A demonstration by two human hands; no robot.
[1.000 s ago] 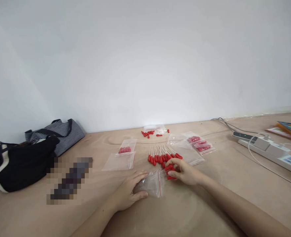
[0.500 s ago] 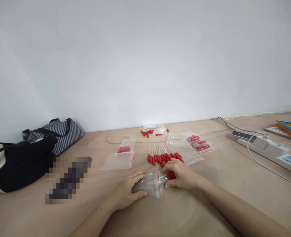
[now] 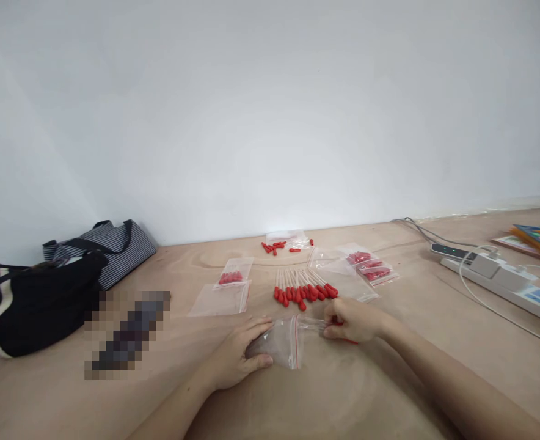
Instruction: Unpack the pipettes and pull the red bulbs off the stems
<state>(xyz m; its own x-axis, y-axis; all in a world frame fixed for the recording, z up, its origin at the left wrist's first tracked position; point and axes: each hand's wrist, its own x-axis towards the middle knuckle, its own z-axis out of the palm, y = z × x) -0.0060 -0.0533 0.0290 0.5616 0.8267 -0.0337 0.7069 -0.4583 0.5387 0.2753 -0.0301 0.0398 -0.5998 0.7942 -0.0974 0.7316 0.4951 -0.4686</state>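
Note:
My left hand is closed round the back end of a clear zip bag, thumb at the near side and fingers at the far side. The bag's red-lined mouth faces right. Just right of that mouth, my right hand grips droppers by their red bulbs, mostly hidden by the fingers. Their clear tubes point left to the mouth; I cannot tell whether the tips are inside. Beyond the hands lies a fanned row of droppers, red bulbs towards me.
Flat zip bags lie at left, one small bag holding red bulbs. More bagged red bulbs are at right; loose ones lie by the wall. A power strip with cables stands right, cloth bags left.
My right hand has moved right with the droppers, away from the bag's mouth, and more tube shows outside. My left hand and the bag have stayed put.

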